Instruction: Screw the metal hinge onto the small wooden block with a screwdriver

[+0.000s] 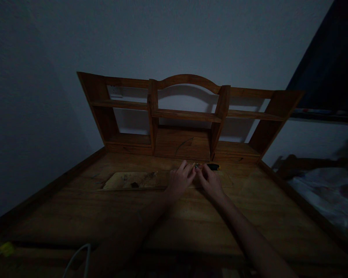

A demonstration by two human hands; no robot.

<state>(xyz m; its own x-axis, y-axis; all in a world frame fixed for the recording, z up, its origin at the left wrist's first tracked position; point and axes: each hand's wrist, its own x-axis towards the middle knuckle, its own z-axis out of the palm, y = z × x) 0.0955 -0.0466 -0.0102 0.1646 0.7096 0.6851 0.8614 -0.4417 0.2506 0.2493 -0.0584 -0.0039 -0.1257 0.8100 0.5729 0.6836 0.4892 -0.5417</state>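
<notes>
Over the far middle of the wooden desk (174,216), my left hand (179,178) and my right hand (211,180) meet at the fingertips. Both are closed in a pinch around something small with a shiny, pale spot; the dim light hides what it is. Beneath them lies a long, thin wooden board (116,180) with dark stains and a ragged left end. Just beyond my right hand rests a tool with a black and yellow handle (213,166), its other end partly hidden behind my fingers.
A wooden shelf unit (188,113) with several compartments stands at the desk's back against the wall. A white cable (87,255) loops at the front left, near a yellow object (7,249). Pale cloth (327,193) lies off the right edge.
</notes>
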